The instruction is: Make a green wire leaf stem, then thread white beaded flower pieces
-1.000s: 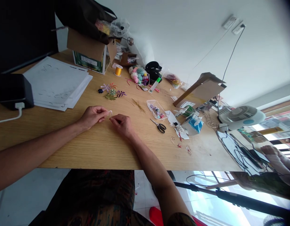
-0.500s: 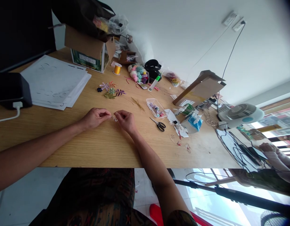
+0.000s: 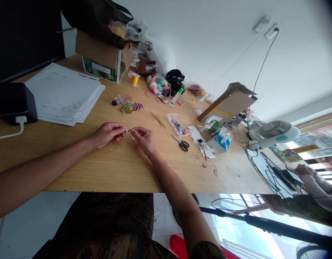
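Observation:
Close together above the wooden table, my left hand [image 3: 108,134] and my right hand [image 3: 143,139] both pinch a small, thin white strand [image 3: 132,137], perhaps thread or wire. Its exact kind is too small to make out. A tiny pale bit shows at the left fingertips. Beyond the hands lies a cluster of small looped flowers [image 3: 128,103] in purple, orange, green and dark blue. Thin golden-brown strands [image 3: 158,120] rest to the right of them. Black-handled scissors [image 3: 183,145] and a clear tray of small spools [image 3: 178,124] are farther right.
Paper sheets [image 3: 63,94] and a black box-shaped device [image 3: 15,102] occupy the left. Behind stand an open carton [image 3: 99,68], a yellow thread spool [image 3: 135,79] and yarn balls [image 3: 158,85]. A fan [image 3: 273,133] and cables are at right, near another person's arms [image 3: 314,178].
My left fingers have shifted slightly, and a small pale bit now shows at their tips. Both hands stay close together. The camera view has moved a little.

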`<state>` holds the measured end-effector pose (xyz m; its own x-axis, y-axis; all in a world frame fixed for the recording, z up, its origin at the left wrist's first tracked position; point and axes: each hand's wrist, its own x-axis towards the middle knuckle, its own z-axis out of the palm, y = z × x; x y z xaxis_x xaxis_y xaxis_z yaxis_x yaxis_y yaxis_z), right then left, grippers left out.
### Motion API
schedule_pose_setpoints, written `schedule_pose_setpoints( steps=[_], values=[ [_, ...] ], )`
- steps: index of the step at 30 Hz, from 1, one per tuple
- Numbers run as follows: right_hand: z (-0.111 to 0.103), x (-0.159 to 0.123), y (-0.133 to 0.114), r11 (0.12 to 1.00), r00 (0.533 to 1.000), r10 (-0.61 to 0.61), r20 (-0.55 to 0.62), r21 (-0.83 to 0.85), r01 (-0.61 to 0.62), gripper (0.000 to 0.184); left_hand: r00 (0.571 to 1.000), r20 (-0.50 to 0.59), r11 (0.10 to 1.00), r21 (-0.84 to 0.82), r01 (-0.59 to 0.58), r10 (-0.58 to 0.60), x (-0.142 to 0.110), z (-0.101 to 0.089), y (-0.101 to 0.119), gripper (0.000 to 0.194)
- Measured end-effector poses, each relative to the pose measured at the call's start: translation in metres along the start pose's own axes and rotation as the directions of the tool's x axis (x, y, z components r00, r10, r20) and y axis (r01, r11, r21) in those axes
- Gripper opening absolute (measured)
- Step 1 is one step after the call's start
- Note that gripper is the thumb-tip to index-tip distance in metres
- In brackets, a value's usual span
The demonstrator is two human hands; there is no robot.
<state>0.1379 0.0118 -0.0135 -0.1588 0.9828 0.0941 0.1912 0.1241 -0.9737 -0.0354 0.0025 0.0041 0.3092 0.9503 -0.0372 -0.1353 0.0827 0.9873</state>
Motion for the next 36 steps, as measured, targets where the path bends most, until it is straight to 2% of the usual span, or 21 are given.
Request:
schedule_pose_setpoints(
  steps=[5,12,18,27,36],
  values=[
    [0.000,0.002,0.002,0.997,0.998,0.002,-0.055,0.079,0.003,0.042,0.994,0.004,0.980,-0.162,0.113,-0.114,0.002,-0.003,0.001,0.026],
    [0.000,0.001,0.001,0.997,0.999,0.013,-0.047,0.076,-0.009,0.041,0.978,0.133,0.954,-0.230,0.190,-0.163,0.003,-0.009,0.000,0.020],
    [0.001,0.001,0.001,0.996,1.000,0.008,-0.026,0.086,-0.006,0.040,0.952,0.224,0.940,-0.220,0.260,-0.211,0.003,-0.012,0.002,0.024],
    [0.003,-0.003,-0.006,0.998,1.000,0.002,-0.009,0.065,-0.001,0.043,0.951,0.185,0.882,-0.362,0.301,-0.248,0.005,-0.012,-0.002,0.023],
    [0.003,-0.006,-0.009,0.998,0.998,-0.049,-0.051,-0.049,0.046,0.045,0.949,0.162,0.902,-0.302,0.307,-0.269,0.006,-0.013,-0.004,0.018]
  ],
)
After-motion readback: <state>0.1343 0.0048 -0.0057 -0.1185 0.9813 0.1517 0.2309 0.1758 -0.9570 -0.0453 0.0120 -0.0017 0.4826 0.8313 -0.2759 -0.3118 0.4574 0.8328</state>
